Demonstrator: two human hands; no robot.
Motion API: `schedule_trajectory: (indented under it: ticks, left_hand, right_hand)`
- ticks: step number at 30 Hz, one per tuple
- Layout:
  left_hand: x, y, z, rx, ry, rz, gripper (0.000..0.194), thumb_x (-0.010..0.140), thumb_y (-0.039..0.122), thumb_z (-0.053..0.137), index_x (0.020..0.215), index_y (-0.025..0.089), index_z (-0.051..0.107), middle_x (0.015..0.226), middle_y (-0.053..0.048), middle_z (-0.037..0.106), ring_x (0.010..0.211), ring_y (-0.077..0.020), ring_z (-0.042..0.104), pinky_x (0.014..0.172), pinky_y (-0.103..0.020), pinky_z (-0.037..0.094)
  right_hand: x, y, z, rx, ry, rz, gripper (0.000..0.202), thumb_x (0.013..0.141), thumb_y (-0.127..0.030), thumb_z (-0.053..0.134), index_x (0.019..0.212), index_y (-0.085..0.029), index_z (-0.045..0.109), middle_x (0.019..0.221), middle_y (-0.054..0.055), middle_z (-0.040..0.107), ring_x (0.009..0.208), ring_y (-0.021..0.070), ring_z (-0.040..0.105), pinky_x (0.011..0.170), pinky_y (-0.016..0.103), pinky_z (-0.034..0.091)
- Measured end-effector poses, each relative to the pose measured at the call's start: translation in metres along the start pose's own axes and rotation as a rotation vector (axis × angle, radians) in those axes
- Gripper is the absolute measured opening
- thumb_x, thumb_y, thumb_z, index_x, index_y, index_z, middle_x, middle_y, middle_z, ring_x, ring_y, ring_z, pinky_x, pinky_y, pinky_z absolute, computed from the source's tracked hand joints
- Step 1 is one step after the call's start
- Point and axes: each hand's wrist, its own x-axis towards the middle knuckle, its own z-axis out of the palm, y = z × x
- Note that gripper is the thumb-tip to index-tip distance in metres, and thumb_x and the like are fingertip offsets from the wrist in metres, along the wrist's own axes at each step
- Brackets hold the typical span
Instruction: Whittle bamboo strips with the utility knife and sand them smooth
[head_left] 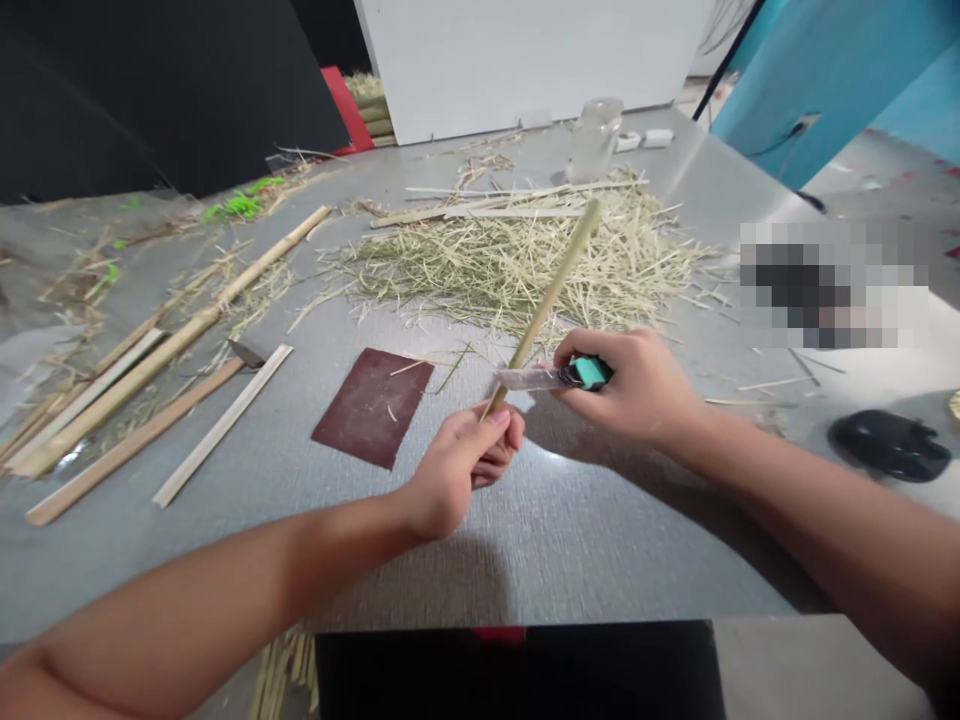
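Note:
My left hand (465, 465) is closed around the lower end of a slim greenish bamboo strip (553, 285), which slants up and away to the right. In my right hand (630, 385) is a utility knife (589, 372) with a teal and black handle. Its blade (529, 379) lies across the bamboo strip just above my left fingers and touches it or nearly so. A reddish-brown sheet of sandpaper (373, 408) rests on the table left of my left hand. Behind the strip spreads a heap of thin pale shavings (465, 265).
A hammer (142, 440), a pale flat strip (223, 425) and long bamboo poles (187, 340) lie at left. A clear glass jar (594, 140) stands at the back. A black object (890, 445) sits at right, near a pixelated patch. The grey table (420, 580) ends in front of me.

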Motion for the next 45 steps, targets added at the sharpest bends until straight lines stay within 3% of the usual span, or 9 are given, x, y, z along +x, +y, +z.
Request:
schedule_trajectory:
  ticks: [7,12,15,20,29,33,38,41,45]
  left_hand:
    - [0.005,-0.007,-0.001,-0.05,0.05,0.065,0.05,0.119,0.072,0.068,0.111,0.024,0.06,0.066,0.013,0.042,0.049,-0.0065,0.025,0.048,-0.021,0.027]
    - [0.004,-0.004,0.003,-0.04,0.096,0.055,0.044,0.117,0.063,0.076,0.115,0.023,0.059,0.077,0.012,0.045,0.053,-0.0056,0.034,0.052,-0.019,0.034]
    - [0.003,0.0,0.007,-0.022,0.17,0.046,0.043,0.114,0.058,0.08,0.121,0.022,0.059,0.083,0.011,0.042,0.059,-0.007,0.03,0.053,-0.02,0.032]
    - [-0.002,-0.005,0.008,0.077,0.183,0.046,0.023,0.124,0.043,0.064,0.13,0.021,0.064,0.088,0.006,0.043,0.065,-0.0103,0.03,0.057,-0.024,0.028]
    - [-0.008,-0.022,-0.003,0.356,0.182,0.109,0.039,0.132,0.052,0.05,0.149,0.024,0.07,0.084,0.004,0.045,0.064,-0.0132,0.033,0.059,-0.032,0.028]
    - [-0.007,-0.019,-0.001,0.329,0.184,0.077,0.035,0.13,0.051,0.054,0.145,0.023,0.071,0.088,0.003,0.048,0.063,-0.0119,0.034,0.057,-0.03,0.028]
    - [-0.002,-0.009,0.003,0.13,0.16,0.035,0.032,0.125,0.052,0.064,0.12,0.021,0.067,0.087,0.007,0.043,0.063,-0.009,0.031,0.057,-0.024,0.03]
    - [0.002,-0.006,0.004,0.019,0.157,0.06,0.047,0.118,0.063,0.074,0.102,0.025,0.053,0.085,0.008,0.042,0.062,-0.008,0.031,0.056,-0.022,0.031]
    - [0.006,-0.006,0.004,-0.016,0.179,0.07,0.047,0.12,0.063,0.071,0.101,0.027,0.048,0.081,0.009,0.04,0.059,-0.0089,0.028,0.052,-0.022,0.032]
  right_hand:
    - [0.001,-0.001,0.003,-0.085,0.031,0.062,0.026,0.091,-0.051,0.075,0.097,-0.026,0.08,0.078,0.004,0.073,0.069,0.0186,0.056,0.072,0.036,0.038]
    - [0.007,0.005,0.001,-0.188,0.069,0.11,0.057,0.099,-0.082,0.076,0.098,-0.025,0.075,0.073,0.005,0.067,0.069,0.0194,0.053,0.071,0.034,0.033]
    - [0.007,0.004,0.0,-0.21,-0.004,0.079,0.071,0.107,-0.093,0.057,0.096,-0.024,0.071,0.073,0.006,0.065,0.069,0.0195,0.05,0.072,0.035,0.03]
    - [0.002,-0.009,0.002,-0.272,-0.091,0.084,0.073,0.113,-0.087,0.044,0.084,-0.023,0.06,0.07,0.007,0.061,0.066,0.0181,0.039,0.07,0.037,0.024]
    - [0.008,-0.017,-0.002,-0.417,-0.049,0.169,0.057,0.113,-0.06,0.046,0.082,-0.022,0.074,0.068,0.008,0.06,0.063,0.0169,0.032,0.069,0.038,0.023]
    - [0.028,0.009,-0.024,-0.394,0.083,0.317,0.061,0.118,-0.059,0.045,0.087,-0.02,0.081,0.063,0.008,0.055,0.062,0.0163,0.034,0.071,0.038,0.026]
    - [0.033,0.035,-0.051,-0.325,0.487,0.318,0.061,0.124,-0.051,0.046,0.079,-0.017,0.068,0.063,0.003,0.039,0.067,0.013,0.028,0.077,0.042,0.025]
    - [0.022,0.029,-0.043,-0.255,0.467,0.196,0.057,0.122,-0.051,0.047,0.074,-0.022,0.055,0.063,0.003,0.038,0.065,0.0144,0.033,0.076,0.041,0.027]
    - [0.013,0.01,-0.019,-0.233,0.254,0.157,0.057,0.117,-0.061,0.046,0.076,-0.023,0.057,0.063,0.006,0.049,0.063,0.0179,0.041,0.071,0.039,0.028]
